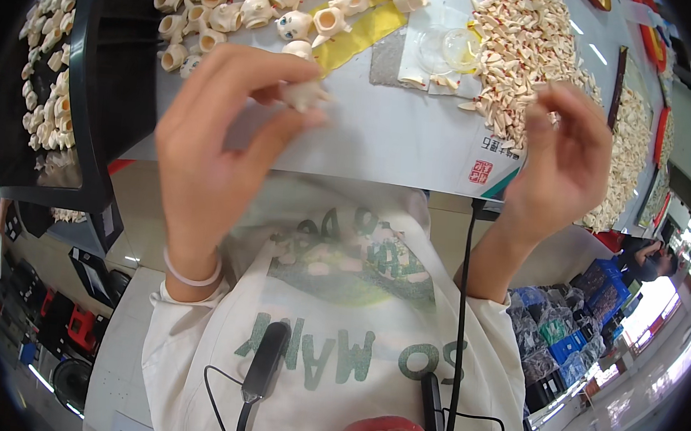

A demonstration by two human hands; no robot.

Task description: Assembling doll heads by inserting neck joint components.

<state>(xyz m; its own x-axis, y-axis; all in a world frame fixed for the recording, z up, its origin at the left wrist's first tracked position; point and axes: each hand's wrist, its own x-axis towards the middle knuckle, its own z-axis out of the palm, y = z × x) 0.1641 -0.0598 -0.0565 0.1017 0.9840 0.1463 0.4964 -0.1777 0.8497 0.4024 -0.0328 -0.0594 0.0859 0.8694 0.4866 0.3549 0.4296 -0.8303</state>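
My left hand (219,127) pinches a small cream figure part (304,95) between thumb and fingers, above the near side of the table (382,150). The part is blurred and half covered by the fingers. To the right, my right hand (564,167) is held over the near edge of a pile of small pointed cream pieces (526,44), some with red tips. Its thumb and fingers are curled together; what lies between them is too hidden to make out. Beyond my left hand stand several cream hollow figure parts (256,11), a few with painted eyes.
A yellow strip (364,39) lies beside the figure parts. A clear round dish (460,49) rests on a white sheet next to a grey pad (386,64). At the left is a black tray (45,158) of cream parts; more piles lie at the right. A black cable (466,280) hangs before me.
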